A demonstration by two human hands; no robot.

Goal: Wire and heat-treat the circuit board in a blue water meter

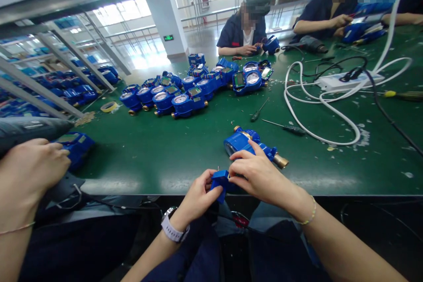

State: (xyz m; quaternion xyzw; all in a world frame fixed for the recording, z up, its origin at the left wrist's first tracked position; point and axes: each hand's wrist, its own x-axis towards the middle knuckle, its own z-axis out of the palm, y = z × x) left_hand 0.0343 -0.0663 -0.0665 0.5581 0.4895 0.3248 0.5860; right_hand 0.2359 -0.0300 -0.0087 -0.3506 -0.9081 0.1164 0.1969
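My left hand, with a pale watch on its wrist, grips a small blue plastic part at the table's front edge. The thumb and fingers hold it from the left. My right hand meets the part's right side, thumb and fingertips pinched together; something small and whitish shows there, too little to name. Just behind the right hand, a blue water meter with brass ends lies on its side on the green table. The right hand's raised finger overlaps the meter in view; whether they touch, I cannot tell.
Several blue water meters stand grouped at the back. Two screwdrivers lie mid-table. White cable loops around a power strip at right. At left, another person's hand is beside a dark tool. Co-workers sit opposite.
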